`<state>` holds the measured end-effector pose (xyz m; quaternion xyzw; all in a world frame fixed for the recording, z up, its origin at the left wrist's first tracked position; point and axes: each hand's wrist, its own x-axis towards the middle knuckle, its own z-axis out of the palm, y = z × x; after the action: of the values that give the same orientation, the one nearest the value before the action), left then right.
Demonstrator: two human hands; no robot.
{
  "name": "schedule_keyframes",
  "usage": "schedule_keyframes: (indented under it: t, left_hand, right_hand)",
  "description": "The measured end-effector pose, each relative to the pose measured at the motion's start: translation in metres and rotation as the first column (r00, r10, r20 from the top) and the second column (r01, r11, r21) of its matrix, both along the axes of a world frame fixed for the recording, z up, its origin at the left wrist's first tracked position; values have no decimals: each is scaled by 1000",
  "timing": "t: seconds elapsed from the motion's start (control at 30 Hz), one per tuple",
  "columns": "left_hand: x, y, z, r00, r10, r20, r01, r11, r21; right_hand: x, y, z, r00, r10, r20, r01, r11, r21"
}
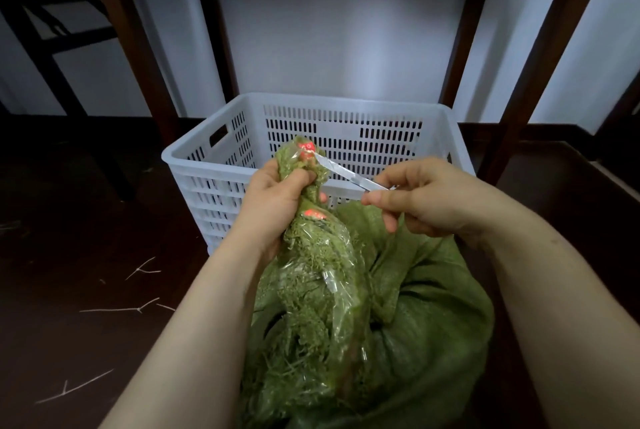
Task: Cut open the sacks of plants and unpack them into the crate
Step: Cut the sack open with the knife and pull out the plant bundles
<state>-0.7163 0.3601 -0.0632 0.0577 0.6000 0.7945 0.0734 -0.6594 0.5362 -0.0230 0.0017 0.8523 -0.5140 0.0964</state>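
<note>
Before the crate (346, 101), the left hand (273, 202) clenches the plant bag (311, 290), the right hand (427, 200) pinching a blade (334, 169) against its top.

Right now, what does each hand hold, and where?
The left hand grips the plant bundle by its neck; the right hand pinches the knife by its handle.

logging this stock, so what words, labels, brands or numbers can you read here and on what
No text can be read anywhere in this view.
Red patches on the plastic bag, one above and one below the left hand: too blurred to tell if they bear print.
White crate, green sack, and the blade in the right hand: no lettering shows.
</note>
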Motion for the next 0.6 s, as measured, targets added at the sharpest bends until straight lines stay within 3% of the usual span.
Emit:
schedule_keyframes:
  t: [0.37,0.6]
  left_hand:
    - [-1,5,-4,995,56,-78,-66,989,-132]
    - [4,6,0,993,85,-83,-97,985,-146]
  right_hand:
    - [-5,-10,-4,994,-37,-98,48,992,114]
    - [-10,-23,-23,976,-121,-180,126,992,17]
